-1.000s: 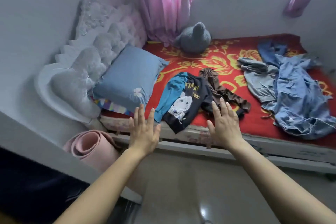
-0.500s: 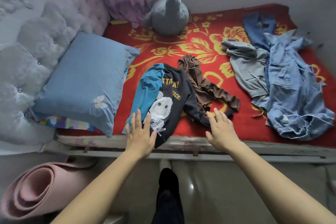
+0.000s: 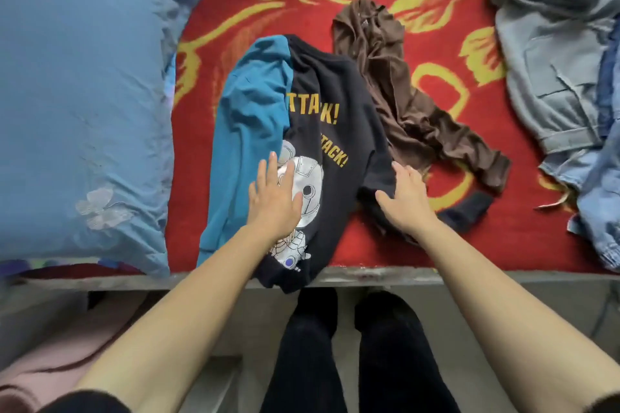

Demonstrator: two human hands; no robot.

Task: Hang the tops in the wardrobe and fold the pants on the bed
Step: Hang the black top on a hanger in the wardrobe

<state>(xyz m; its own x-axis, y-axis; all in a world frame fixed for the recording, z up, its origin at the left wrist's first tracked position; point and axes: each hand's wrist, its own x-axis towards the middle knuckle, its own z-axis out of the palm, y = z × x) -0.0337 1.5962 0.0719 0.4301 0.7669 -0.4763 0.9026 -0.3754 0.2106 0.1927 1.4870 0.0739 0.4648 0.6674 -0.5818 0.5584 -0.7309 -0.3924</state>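
Red bedspread (image 3: 231,7) — left hand (image 3: 275,201) flat on shirt (image 3: 339,90); right hand (image 3: 406,201) at its sleeve, grip unclear.

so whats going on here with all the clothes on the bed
A person stands at the edge of the bed and reaches for the dark top with the teal sleeve and robot print. The left hand lies flat on the print; the right hand is at the top's right edge, though whether it grips the cloth is unclear. A brown garment lies crumpled beside it, grey and denim clothes lie further right, and a blue pillow lies left. Nothing looks folded yet.
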